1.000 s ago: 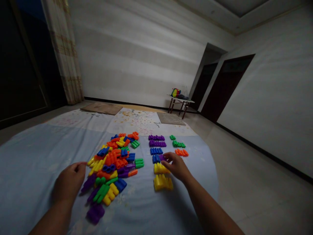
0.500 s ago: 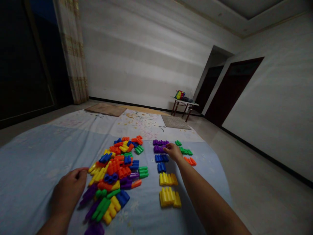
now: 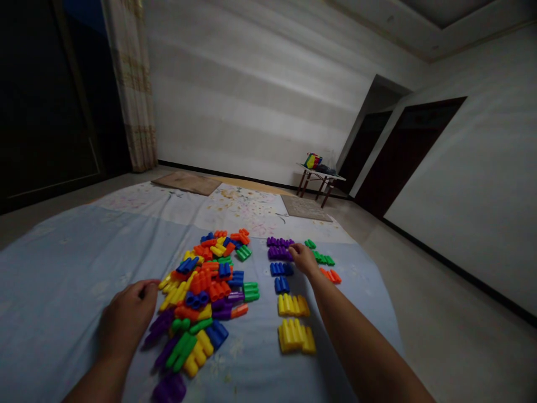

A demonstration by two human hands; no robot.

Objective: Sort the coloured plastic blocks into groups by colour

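Observation:
A mixed pile of colourful plastic blocks [image 3: 205, 285] lies on the blue cloth. My left hand [image 3: 130, 316] rests at the pile's left side, its fingers curled beside the yellow blocks; whether it holds anything is hidden. To the right, my right hand [image 3: 304, 258] has its fingertips pinched at the right end of the lower purple row [image 3: 279, 253]. Another purple row [image 3: 280, 242] lies just beyond. Nearer me are blue blocks [image 3: 281, 269] and yellow blocks [image 3: 293, 305]. Green blocks [image 3: 324, 258] and an orange block [image 3: 331, 275] sit right of my right hand.
The cloth-covered surface [image 3: 104, 252] has a rounded right edge. Two flat mats, a brown one [image 3: 188, 182] and a greyish one [image 3: 306, 207], lie at the far side. Beyond stands a small table [image 3: 321, 171] with a colourful bag on it.
The whole view has shifted slightly, so everything appears a little further right. My right hand stays at the purple row, and my left hand stays beside the pile.

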